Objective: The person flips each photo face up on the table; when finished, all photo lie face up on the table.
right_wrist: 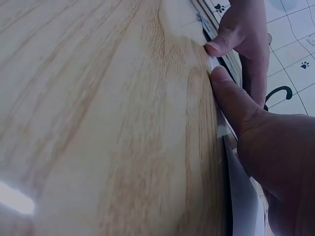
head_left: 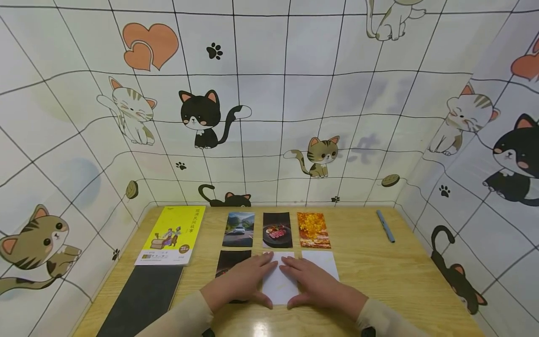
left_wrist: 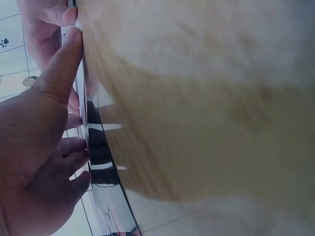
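Two rows of picture cards lie on the wooden table. In the near row, a white blank-sided card (head_left: 280,286) is in the middle, and my left hand (head_left: 242,279) and right hand (head_left: 317,283) rest on it from both sides, fingers extended, thumbs at its near edge. A dark food photo card (head_left: 227,260) is partly hidden under my left hand. Another white card (head_left: 322,260) is partly covered by my right hand. Behind them lie a car-on-road photo card (head_left: 238,229), a meat-dish photo card (head_left: 277,230) and a yellow autumn-tree photo card (head_left: 314,230).
A yellow book (head_left: 172,234) lies at the back left, with a dark grey flat pad or notebook (head_left: 141,299) in front of it. A blue pen (head_left: 385,226) lies at the right. Cat-patterned cloth walls (head_left: 269,107) surround the wooden table (head_left: 379,285).
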`<state>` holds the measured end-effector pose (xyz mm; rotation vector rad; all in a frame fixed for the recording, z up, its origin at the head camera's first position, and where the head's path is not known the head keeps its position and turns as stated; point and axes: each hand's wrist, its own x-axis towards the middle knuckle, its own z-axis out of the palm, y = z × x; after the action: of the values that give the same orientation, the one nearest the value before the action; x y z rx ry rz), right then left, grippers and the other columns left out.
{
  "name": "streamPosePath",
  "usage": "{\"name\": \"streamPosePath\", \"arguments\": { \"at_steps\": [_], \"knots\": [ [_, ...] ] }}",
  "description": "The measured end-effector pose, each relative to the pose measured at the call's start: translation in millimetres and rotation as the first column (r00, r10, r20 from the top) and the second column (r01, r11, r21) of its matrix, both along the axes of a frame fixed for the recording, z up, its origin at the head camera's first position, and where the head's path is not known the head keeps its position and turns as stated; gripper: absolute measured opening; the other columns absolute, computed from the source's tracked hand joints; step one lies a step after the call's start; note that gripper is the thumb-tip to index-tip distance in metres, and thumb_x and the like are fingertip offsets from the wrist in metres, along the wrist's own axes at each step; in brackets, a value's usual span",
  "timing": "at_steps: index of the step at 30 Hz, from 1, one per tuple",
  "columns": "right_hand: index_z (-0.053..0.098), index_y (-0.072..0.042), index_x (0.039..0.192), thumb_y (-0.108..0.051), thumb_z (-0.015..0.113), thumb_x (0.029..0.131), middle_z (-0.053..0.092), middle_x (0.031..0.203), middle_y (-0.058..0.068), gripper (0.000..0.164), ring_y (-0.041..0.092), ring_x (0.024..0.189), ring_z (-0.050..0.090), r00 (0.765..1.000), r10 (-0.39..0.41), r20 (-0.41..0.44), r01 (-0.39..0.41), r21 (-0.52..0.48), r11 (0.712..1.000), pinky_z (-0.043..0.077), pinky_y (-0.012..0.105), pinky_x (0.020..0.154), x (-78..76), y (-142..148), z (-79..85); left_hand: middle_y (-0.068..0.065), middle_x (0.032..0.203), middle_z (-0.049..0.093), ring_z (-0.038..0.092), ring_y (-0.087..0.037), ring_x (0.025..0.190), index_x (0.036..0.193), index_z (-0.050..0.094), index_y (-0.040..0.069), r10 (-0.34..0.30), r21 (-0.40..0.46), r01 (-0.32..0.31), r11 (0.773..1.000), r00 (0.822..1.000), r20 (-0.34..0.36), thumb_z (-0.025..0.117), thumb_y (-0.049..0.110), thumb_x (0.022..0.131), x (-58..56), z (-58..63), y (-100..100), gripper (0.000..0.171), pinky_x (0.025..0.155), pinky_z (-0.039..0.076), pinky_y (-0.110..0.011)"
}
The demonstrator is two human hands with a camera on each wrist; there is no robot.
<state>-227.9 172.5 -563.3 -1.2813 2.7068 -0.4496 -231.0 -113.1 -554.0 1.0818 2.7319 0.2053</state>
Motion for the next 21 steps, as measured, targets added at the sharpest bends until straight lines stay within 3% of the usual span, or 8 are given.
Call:
{"name": "streamPosePath", "arguments": {
  "at_steps": [9,21],
  "knots": [
    [0.048,-0.012,0.168,-0.075,0.073,0.093,0.040,0.176,0.010,0.101,0.033,0.160,0.041,1.000,-0.007,0.017,0.007,-0.031,1.000,0.036,0.060,0.126,1.1,-0.4,-4.0,-0.010,0.176,0.040,0.042,-0.027,0.159,0.168,0.049,0.015,-0.001,-0.006,0.001,1.000,0.998,-0.063,0.077,0.082,0.083,-0.5,-0.2,2.7,0.111,0.127,0.038,-0.048],
    [0.051,-0.014,0.166,-0.070,0.075,0.094,0.044,0.174,0.009,0.095,0.034,0.157,0.044,1.000,-0.022,0.017,0.023,-0.051,0.998,0.039,0.061,0.124,-1.0,-1.0,-1.6,-0.008,0.179,0.033,0.039,-0.030,0.162,0.171,0.045,0.019,0.009,0.040,-0.011,0.999,0.998,0.054,0.082,0.085,0.079,-3.7,3.4,-0.2,0.118,0.127,0.039,-0.048]
  ]
}}
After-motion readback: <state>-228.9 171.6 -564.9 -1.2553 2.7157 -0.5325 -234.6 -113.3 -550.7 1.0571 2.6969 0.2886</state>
